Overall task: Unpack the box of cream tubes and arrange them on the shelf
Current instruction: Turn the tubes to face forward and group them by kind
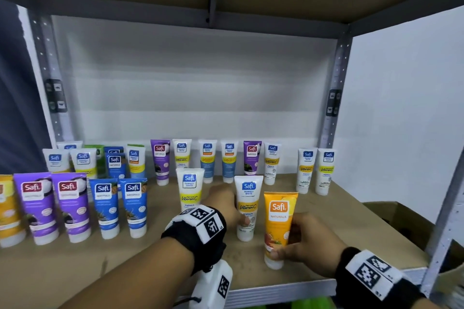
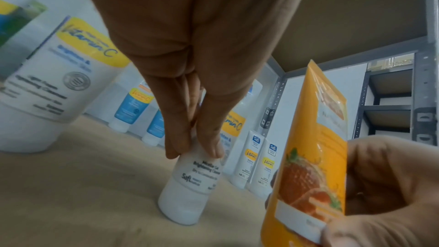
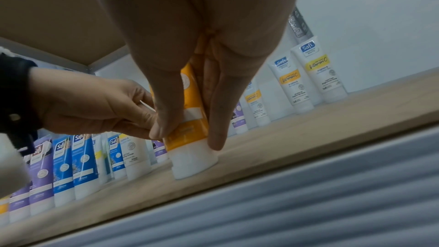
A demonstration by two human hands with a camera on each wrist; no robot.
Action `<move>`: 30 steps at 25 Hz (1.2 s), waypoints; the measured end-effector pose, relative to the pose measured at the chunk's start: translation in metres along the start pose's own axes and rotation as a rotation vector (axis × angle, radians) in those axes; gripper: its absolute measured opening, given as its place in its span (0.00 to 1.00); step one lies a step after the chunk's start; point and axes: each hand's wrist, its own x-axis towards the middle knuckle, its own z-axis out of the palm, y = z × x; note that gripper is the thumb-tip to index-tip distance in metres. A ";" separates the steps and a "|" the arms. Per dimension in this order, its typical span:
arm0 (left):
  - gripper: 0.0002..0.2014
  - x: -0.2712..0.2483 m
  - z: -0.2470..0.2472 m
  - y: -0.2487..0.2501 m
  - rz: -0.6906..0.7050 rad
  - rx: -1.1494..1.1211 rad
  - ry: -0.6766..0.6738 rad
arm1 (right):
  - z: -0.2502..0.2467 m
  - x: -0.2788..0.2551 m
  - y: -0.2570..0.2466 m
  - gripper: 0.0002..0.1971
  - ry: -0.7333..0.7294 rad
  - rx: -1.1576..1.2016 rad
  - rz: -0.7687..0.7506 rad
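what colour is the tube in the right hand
Orange tube with a white cap, held by the right hand; clearest in the head view.

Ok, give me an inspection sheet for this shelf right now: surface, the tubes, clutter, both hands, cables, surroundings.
Surface: brown board shelf with grey metal front edge, bare strip near the front.
Job's things: upright cream tubes in rows on white caps; white Vitamin C tube and orange Naturals tube stand cap-down at front right.
Clutter: nothing seen.
Grippers: left hand pinches the white Vitamin C tube; right hand grips the orange Naturals tube.
Cables: nothing seen.
Surroundings: grey metal shelf posts, white wall behind, open brown cardboard box at right, beyond the shelf.
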 end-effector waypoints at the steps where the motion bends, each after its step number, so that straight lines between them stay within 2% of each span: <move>1: 0.19 0.003 0.001 0.001 0.003 -0.002 -0.004 | 0.000 0.000 0.000 0.21 -0.001 0.008 0.000; 7: 0.22 0.022 0.008 0.007 -0.007 0.002 -0.032 | 0.000 0.001 0.001 0.23 -0.006 0.024 0.007; 15: 0.20 0.035 0.015 0.006 -0.028 -0.084 -0.043 | -0.001 0.000 -0.001 0.23 -0.002 0.014 0.009; 22: 0.15 0.038 0.017 0.008 -0.045 -0.075 -0.008 | 0.000 -0.001 0.000 0.24 -0.004 0.000 0.007; 30: 0.15 0.038 0.024 0.003 -0.022 -0.114 0.036 | -0.003 -0.001 0.002 0.21 0.010 -0.011 -0.005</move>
